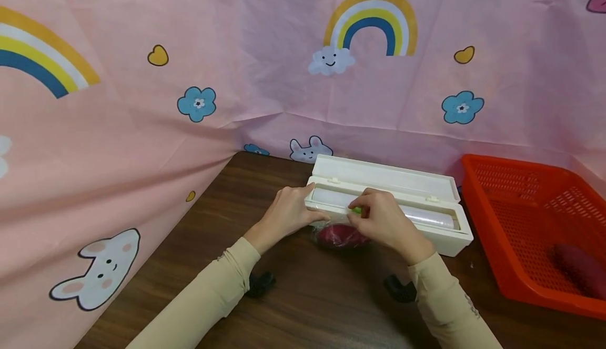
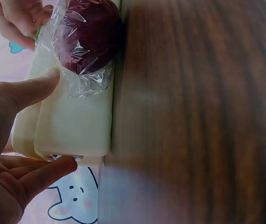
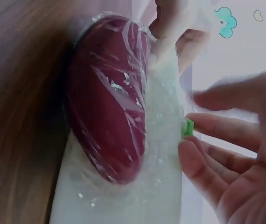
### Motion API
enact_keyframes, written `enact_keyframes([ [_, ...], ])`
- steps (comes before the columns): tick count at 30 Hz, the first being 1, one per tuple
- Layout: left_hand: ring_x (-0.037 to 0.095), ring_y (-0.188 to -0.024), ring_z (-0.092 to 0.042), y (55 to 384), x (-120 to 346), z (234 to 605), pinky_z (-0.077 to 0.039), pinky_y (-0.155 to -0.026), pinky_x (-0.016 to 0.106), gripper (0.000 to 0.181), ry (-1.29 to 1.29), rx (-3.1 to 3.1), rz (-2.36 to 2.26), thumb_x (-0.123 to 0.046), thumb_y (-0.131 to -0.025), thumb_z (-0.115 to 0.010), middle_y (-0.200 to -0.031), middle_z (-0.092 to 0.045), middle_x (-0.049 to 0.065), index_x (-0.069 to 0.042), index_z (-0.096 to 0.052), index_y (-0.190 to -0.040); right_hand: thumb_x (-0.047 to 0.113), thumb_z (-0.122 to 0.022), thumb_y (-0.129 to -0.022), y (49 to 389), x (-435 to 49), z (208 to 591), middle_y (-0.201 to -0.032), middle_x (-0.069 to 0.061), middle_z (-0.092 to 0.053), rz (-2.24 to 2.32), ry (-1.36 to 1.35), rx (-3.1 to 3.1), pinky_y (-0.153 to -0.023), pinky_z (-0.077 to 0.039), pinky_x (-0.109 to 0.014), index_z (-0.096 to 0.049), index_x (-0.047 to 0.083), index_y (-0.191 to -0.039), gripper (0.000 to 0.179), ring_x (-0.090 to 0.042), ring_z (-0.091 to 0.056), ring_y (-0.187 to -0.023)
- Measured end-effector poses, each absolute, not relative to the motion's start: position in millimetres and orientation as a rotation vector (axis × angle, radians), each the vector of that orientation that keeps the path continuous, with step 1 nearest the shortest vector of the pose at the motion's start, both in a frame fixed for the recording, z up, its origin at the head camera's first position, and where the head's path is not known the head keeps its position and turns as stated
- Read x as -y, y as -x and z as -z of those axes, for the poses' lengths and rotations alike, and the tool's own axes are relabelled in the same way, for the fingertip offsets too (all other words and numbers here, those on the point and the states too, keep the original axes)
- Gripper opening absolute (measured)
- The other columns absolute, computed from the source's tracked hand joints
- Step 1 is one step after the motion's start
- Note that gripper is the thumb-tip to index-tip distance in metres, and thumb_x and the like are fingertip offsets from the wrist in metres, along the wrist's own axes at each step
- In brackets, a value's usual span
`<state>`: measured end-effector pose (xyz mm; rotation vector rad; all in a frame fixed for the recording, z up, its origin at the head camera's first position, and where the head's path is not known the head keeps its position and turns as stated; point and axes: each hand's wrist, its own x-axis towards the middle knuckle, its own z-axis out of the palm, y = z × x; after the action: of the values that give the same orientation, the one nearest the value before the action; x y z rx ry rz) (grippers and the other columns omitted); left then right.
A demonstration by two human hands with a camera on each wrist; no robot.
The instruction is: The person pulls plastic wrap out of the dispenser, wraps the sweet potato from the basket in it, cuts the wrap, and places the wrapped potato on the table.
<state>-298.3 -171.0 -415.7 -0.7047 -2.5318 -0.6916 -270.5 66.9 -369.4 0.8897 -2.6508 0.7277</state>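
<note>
A white cling film dispenser (image 1: 450, 243) stands on the table with its lid (image 1: 385, 177) raised at the back and a roll of film (image 1: 426, 216) inside. My left hand (image 1: 290, 208) grips the dispenser's left end, thumb at the front edge and fingers around the end. With thumb and fingers, my right hand (image 1: 382, 217) pinches a small green slide cutter (image 3: 188, 128) at the front rim. Against the dispenser's front lies an oblong red-purple sweet potato (image 3: 107, 102), covered in clear, wrinkled film (image 2: 88, 84) that runs up to the rim.
To the right is a red plastic basket (image 1: 492, 243) with another dark purple sweet potato (image 1: 579, 267) in it. A pink patterned cloth (image 1: 265, 75) hangs behind and to the left of the brown wooden table (image 1: 322, 307). Black straps sit under both wrists.
</note>
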Motion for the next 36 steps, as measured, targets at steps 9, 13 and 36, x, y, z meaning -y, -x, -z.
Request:
enact_keyframes([
  [9, 0.010, -0.058, -0.054, 299, 171, 415, -0.053, -0.059, 0.030, 0.076, 0.718, 2.509, 0.681, -0.049, -0.075, -0.088, -0.085, -0.076, 0.012, 0.001, -0.067, -0.128, -0.004, -0.077, -0.079, 272, -60, 372, -0.080, -0.007, -0.070, -0.806, -0.829, 2.628, -0.063, -0.054, -0.028, -0.077, -0.002, -0.098, 0.019, -0.012, -0.064, -0.069],
  [13, 0.011, -0.060, -0.056, 299, 171, 414, -0.054, -0.060, 0.030, 0.077, 0.716, 2.504, 0.693, -0.048, -0.075, -0.088, -0.089, -0.077, 0.014, 0.002, -0.067, -0.129, -0.002, -0.076, -0.080, 271, -58, 372, -0.082, -0.008, -0.071, -0.833, -0.781, 2.644, -0.064, -0.056, -0.030, -0.077, -0.003, -0.099, 0.019, -0.014, -0.065, -0.070],
  [36, 0.018, -0.067, -0.066, 297, 170, 417, -0.056, -0.062, 0.032, 0.070, 0.731, 2.496, 0.671, -0.045, -0.078, -0.087, -0.090, -0.076, 0.013, 0.000, -0.067, -0.127, -0.009, -0.066, -0.075, 277, -34, 375, -0.079, -0.012, -0.069, -0.759, -0.935, 2.572, -0.056, -0.041, -0.023, -0.079, -0.005, -0.095, 0.024, -0.012, -0.049, -0.064],
])
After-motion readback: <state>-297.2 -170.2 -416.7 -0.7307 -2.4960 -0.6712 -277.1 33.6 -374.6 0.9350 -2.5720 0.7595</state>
